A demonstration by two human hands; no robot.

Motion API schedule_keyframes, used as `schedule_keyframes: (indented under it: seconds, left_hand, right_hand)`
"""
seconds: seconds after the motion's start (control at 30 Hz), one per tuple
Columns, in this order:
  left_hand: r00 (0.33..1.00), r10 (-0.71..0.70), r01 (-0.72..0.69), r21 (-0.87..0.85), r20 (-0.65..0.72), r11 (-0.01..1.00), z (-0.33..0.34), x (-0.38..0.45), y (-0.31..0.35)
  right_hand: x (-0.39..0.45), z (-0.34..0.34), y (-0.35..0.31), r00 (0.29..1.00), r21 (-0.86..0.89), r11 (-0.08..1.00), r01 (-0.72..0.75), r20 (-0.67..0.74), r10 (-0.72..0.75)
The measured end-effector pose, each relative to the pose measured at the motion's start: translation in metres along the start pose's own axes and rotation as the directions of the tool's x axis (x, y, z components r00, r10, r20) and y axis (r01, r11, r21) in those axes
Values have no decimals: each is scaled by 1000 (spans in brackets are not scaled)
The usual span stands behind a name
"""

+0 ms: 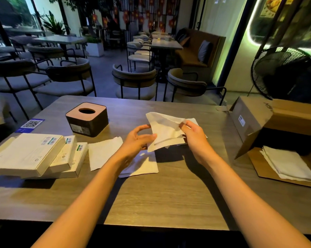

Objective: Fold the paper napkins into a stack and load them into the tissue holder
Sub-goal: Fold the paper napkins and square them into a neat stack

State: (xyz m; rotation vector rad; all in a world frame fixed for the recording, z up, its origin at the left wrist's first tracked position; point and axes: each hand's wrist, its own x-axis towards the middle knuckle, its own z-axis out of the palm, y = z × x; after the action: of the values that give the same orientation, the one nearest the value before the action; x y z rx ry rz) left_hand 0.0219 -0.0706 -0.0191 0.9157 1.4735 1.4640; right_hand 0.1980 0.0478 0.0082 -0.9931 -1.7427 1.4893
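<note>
A white paper napkin (164,130) is lifted above the wooden table (169,199), partly folded. My left hand (136,140) pinches its lower left edge and my right hand (194,135) pinches its right side. More white napkins (104,152) lie flat on the table under and left of my left forearm. The tissue holder (87,119), a dark square box with a pale top and an oval slot, stands at the back left, apart from both hands.
Several white flat packs (31,155) are stacked at the left, near a blue QR card (32,124). An open cardboard box (276,122) lies on its side at the right, with a pile of napkins (289,164) on its flap. Chairs stand beyond the table.
</note>
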Motion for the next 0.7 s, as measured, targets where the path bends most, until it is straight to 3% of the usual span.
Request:
schedule_keyframes:
  seconds: [0.07,0.17,0.23,0.37,0.43,0.53,0.6,0.7]
  left_hand:
    - [997,47,-44,51,-63,998,-2,2,-1]
    - [988,140,-124,199,-68,972,-9,-2,-3]
    - [982,182,-162,272,-52,949,-15,-6,-7]
    - [934,283,-129,533,-219,836,-27,-2,-21]
    - [909,343,-134,610,-239,781,-26,-1,-22]
    - [937,318,-196,530,-147,825,-7,1,-8]
    - [975,193,-141,369,-108,919,10,4,3]
    - [986,125,-100,210,-111,973,31,19,14]
  right_hand:
    - [-1,-6,5,995,-192,978,86,-22,-92]
    - [-3,-12,18,967,-467,853,233,14,-256]
    - [-5,-11,23,968,-491,842,226,20,-248]
    - [-6,-11,17,946,-466,842,270,-34,-322]
    - [-3,-13,13,948,-395,874,284,-22,-318]
    - [5,-18,9,951,-298,905,304,31,-309]
    - [11,-23,8,957,-281,916,287,54,-283]
    - [19,-34,8,963,-274,924,267,31,-269]
